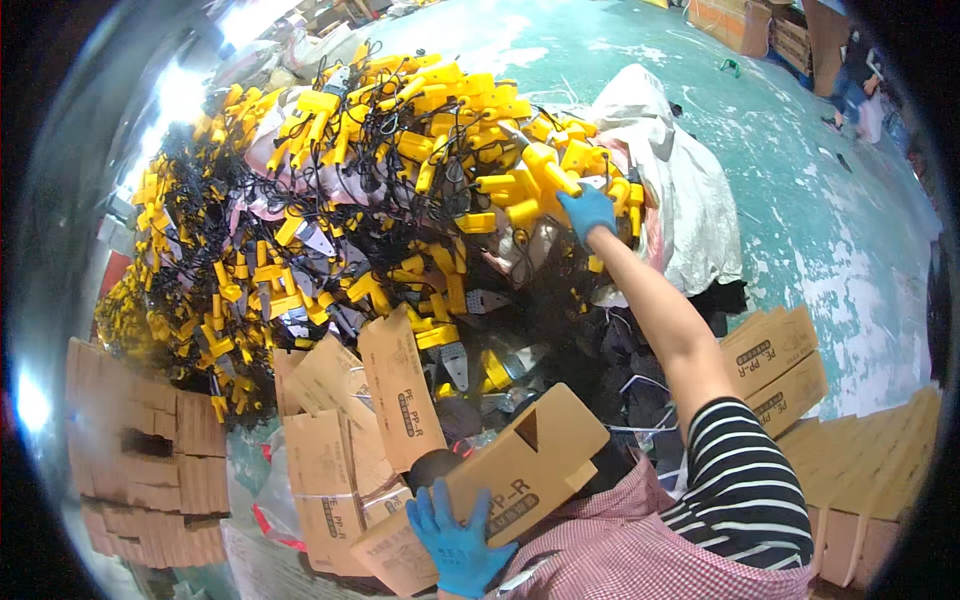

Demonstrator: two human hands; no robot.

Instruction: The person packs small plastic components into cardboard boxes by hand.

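Note:
My right hand [588, 212], in a blue glove, reaches to the far side of a large heap and closes on the yellow handle of a corded pipe welder [547, 168]. Around it lie many similar yellow welders [430, 95] with tangled black cords and flat grey metal plates. Close to my body, my left hand [458, 545], also gloved in blue, lies with fingers spread on the face of a long brown cardboard box [530, 455]. That box is tilted, its right end higher, with a dark triangular opening near its top edge. Whether it holds anything cannot be seen.
Flat cartons [400, 385] lean between the heap and my left hand. Stacked cardboard [150, 450] stands at left, with more cartons [870, 465] at right. A white woven sack [670, 170] borders the heap. A person [855, 75] is far off on the green floor [800, 220].

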